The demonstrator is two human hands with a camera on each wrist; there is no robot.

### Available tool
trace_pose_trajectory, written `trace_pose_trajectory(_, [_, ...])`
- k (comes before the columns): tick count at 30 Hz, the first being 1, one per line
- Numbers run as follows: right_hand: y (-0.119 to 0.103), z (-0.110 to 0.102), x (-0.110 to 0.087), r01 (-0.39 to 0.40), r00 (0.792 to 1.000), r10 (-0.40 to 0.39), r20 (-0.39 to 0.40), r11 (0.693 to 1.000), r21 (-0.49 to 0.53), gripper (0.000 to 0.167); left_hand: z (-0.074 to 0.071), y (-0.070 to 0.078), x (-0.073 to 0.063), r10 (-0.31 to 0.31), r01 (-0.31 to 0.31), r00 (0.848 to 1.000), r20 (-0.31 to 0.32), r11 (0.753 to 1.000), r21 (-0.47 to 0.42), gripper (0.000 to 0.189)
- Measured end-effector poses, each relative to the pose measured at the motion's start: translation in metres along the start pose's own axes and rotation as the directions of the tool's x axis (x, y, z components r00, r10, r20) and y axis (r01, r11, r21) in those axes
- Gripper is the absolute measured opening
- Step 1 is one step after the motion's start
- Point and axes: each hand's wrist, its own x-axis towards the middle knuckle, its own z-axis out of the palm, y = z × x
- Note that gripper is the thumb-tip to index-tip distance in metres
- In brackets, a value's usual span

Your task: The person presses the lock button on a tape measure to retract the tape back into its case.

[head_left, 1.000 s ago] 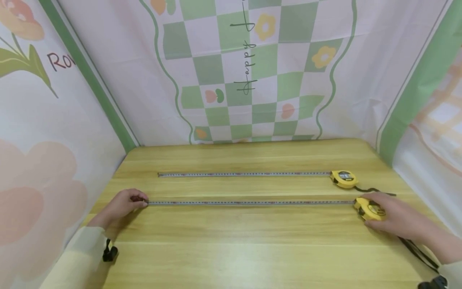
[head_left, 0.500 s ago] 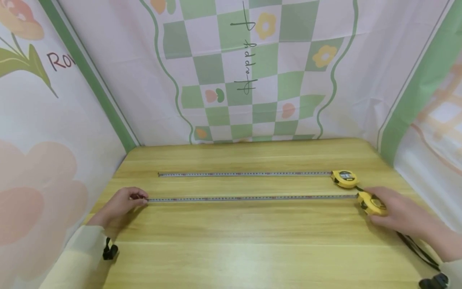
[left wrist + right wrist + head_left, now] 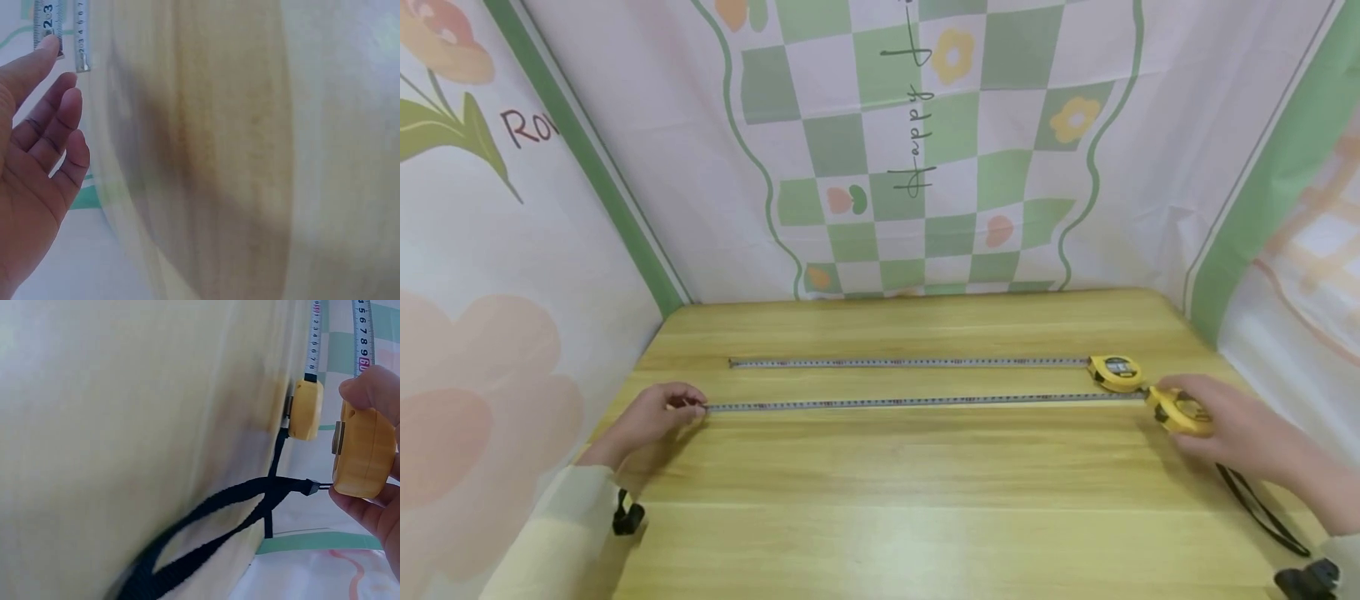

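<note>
Near the right edge of the wood-grained desk (image 3: pixel 887 508), the right hand (image 3: pixel 1243 423) grips a rounded yellow tape measure (image 3: pixel 1184 415); its slim blade (image 3: pixel 895 402) runs leftward, seemingly pinched by the left hand (image 3: pixel 653 417).

Green-checked cloth (image 3: pixel 951 177) hangs behind a wooden table (image 3: pixel 880 492)

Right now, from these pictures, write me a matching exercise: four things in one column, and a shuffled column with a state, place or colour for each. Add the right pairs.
Things
1. left hand
2. right hand
3. farther tape measure
4. back wall

States, places, colours
A. lying on the wooden table
B. checked in green and white
C. holding the end of the nearer blade
D. gripping a yellow case

Right pairs: 1-C, 2-D, 3-A, 4-B
</note>
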Motion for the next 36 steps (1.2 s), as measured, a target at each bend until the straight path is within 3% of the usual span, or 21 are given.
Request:
trace_pose_trajectory(13, [-0.004,-0.008,0.008,0.141,0.985,-0.142,-0.099,0.99,-0.017,0.065,-0.006,0.008,0.002,0.015,-0.012,0.999,-0.052,0.999,0.047,0.012])
trace_pose_trajectory(22, [-0.006,-0.016,0.01,0.111,0.992,-0.113,-0.059,0.993,-0.03,0.058,-0.01,0.008,0.004,0.028,-0.024,0.998,-0.057,0.998,0.06,0.016])
trace_pose_trajectory(26, [-0.007,-0.019,0.012,0.148,0.986,-0.151,-0.074,0.988,-0.043,0.058,-0.01,0.007,0.005,0.026,-0.023,0.998,-0.052,0.998,0.059,0.016])
trace_pose_trajectory(30, [-0.005,-0.019,0.014,0.212,0.971,-0.217,-0.101,0.975,-0.063,0.038,-0.011,0.008,0.006,0.03,-0.027,0.998,-0.057,0.998,0.056,0.015])
trace_pose_trajectory(32, [-0.004,-0.019,0.015,0.238,0.962,-0.247,-0.121,0.968,-0.081,0.043,-0.012,0.009,0.006,0.043,-0.04,0.997,-0.062,0.998,0.051,0.015])
trace_pose_trajectory(34, [-0.004,-0.019,0.016,0.257,0.953,-0.27,-0.139,0.961,-0.102,0.059,-0.012,0.01,0.007,0.049,-0.045,0.997,-0.068,0.998,0.049,0.015])
trace_pose_trajectory(36, [-0.005,-0.018,0.017,0.27,0.945,-0.287,-0.157,0.955,-0.122,0.062,-0.013,0.01,0.007,0.052,-0.049,0.996,-0.07,0.997,0.052,0.015])
